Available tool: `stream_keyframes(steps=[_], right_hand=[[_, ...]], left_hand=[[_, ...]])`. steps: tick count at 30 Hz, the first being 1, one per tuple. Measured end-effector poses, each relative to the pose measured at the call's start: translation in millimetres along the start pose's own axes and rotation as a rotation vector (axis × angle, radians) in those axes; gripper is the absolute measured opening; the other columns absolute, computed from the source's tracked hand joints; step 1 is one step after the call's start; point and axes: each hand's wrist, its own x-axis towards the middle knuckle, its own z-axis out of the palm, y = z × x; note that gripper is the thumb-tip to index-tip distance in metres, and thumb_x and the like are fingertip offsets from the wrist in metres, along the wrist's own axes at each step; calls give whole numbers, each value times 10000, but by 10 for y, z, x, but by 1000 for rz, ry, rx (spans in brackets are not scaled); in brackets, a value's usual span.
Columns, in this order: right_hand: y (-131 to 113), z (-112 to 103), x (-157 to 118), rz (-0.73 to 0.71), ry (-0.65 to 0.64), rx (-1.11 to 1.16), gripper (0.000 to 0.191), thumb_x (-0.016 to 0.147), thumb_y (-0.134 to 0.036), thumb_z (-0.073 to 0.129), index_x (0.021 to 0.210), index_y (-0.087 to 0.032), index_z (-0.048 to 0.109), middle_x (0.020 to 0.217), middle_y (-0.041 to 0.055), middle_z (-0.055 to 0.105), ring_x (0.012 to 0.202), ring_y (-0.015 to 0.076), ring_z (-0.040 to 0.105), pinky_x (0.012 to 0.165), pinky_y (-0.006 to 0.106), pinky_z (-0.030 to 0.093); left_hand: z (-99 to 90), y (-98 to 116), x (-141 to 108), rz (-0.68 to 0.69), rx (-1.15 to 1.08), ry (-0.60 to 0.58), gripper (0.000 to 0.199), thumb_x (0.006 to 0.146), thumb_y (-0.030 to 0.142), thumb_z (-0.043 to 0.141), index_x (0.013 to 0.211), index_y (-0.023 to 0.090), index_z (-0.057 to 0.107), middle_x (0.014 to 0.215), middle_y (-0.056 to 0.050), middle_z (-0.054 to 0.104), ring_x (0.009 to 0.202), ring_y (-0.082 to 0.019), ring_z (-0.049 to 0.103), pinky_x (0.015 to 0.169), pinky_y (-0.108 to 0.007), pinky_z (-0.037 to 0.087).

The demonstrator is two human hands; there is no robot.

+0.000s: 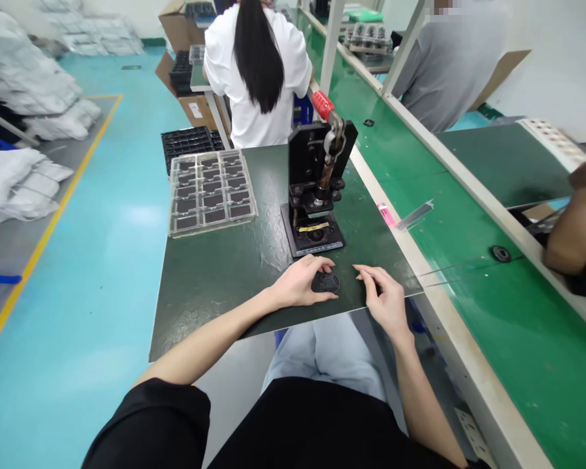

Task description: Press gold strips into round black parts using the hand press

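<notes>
My left hand (300, 283) curves around the left side of a small round black part (325, 283) lying on a dark green mat (215, 293). My right hand (381, 299) sits just to the right of that part, with its fingers curled and holding nothing. Beyond my hands stands a black hand press (315, 189) with a red handle grip (323, 105). To its left lies a clear plastic tray (211, 192) with dark square pieces in rows of pockets.
A green conveyor bench (488, 221) runs along the right, with a pink-and-metal strip (405, 215) and a black ring (501, 254) on it. Co-workers in white (254, 85) and grey (449, 71) sit beyond. Another person's arm (579, 228) reaches in at right. White bags (24, 85) lie at left.
</notes>
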Motion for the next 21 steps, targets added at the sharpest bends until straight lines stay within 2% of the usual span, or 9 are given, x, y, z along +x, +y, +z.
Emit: stream_keyframes(steps=[4, 7, 11, 14, 17, 21], right_hand=[[-117, 48, 268, 169, -48, 325, 328, 947, -499, 690, 1060, -208, 794, 878, 61, 750, 729, 166, 648, 718, 322, 561], [-216, 178, 559, 173, -108, 470, 394, 889, -542, 750, 1078, -200, 797, 905, 68, 767, 718, 155, 646, 734, 324, 571], [-278, 429, 927, 67, -112, 337, 470, 888, -632, 692, 960, -182, 807, 869, 84, 773, 706, 177, 671, 680, 323, 564], [-257, 585, 1114, -3, -106, 206, 457, 893, -617, 678, 857, -177, 792, 801, 78, 764, 663, 175, 655, 600, 294, 509], [-203, 668, 1191, -58, -104, 111, 375, 900, -532, 693, 815, -179, 782, 727, 49, 743, 614, 154, 607, 595, 286, 475], [-147, 699, 1179, -102, -75, 99, 280, 919, -428, 687, 850, -175, 785, 745, 40, 742, 640, 156, 614, 673, 300, 495]], left_hand=[[-36, -21, 27, 50, -51, -49, 537, 834, 402, 839, 1265, 220, 575, 1158, -72, 759, 1127, -254, 686, 1007, -407, 563], [-42, -24, 30, 71, -40, -70, 470, 861, 400, 803, 1249, 227, 602, 1214, -84, 742, 1171, -258, 670, 1030, -413, 557], [-19, -21, 23, 81, -19, -48, 492, 862, 449, 796, 1249, 202, 618, 1204, -117, 725, 1165, -277, 665, 1029, -443, 564], [-10, -13, 22, 60, -24, -39, 473, 860, 433, 801, 1237, 211, 620, 1194, -112, 727, 1167, -279, 662, 1031, -447, 566], [-12, -3, 20, 65, -28, -40, 444, 871, 410, 793, 1226, 208, 620, 1198, -112, 726, 1161, -274, 663, 1028, -435, 567], [-9, 7, 12, 64, -18, -40, 448, 874, 416, 788, 1231, 208, 614, 1190, -108, 720, 1149, -270, 664, 1017, -422, 570]])
